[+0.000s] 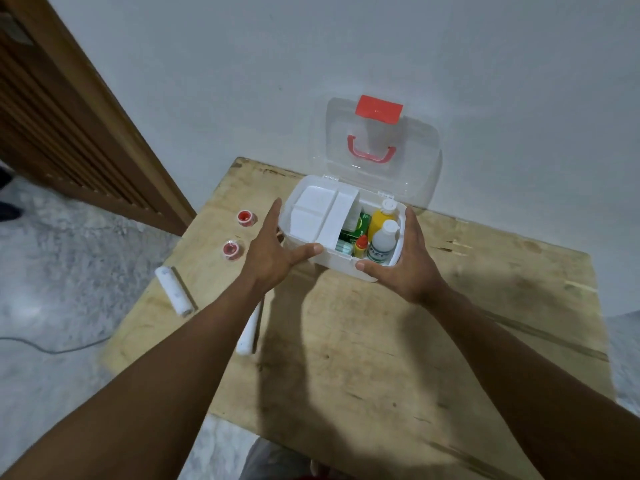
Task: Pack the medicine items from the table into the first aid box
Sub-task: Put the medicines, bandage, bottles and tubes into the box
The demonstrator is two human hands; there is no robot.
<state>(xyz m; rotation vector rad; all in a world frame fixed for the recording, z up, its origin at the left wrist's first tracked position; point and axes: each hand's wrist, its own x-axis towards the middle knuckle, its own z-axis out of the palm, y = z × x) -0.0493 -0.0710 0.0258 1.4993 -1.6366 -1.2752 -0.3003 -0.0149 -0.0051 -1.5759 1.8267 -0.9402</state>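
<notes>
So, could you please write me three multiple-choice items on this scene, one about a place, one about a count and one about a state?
1. Where do the two small red tape rolls lie?
A. On the table, left of the box
B. Inside the box
C. On the floor

2. How many white bandage rolls are out on the table?
A. Two
B. Four
C. None

3. How is the lid of the first aid box?
A. Shut
B. Open, standing up against the wall
C. Taken off

Answers: 1 A, they sit on the wood beyond the left hand. 2 A, both lie near the left forearm. 3 B, the clear lid is raised behind the box, while the right hand holds the box's side.
</notes>
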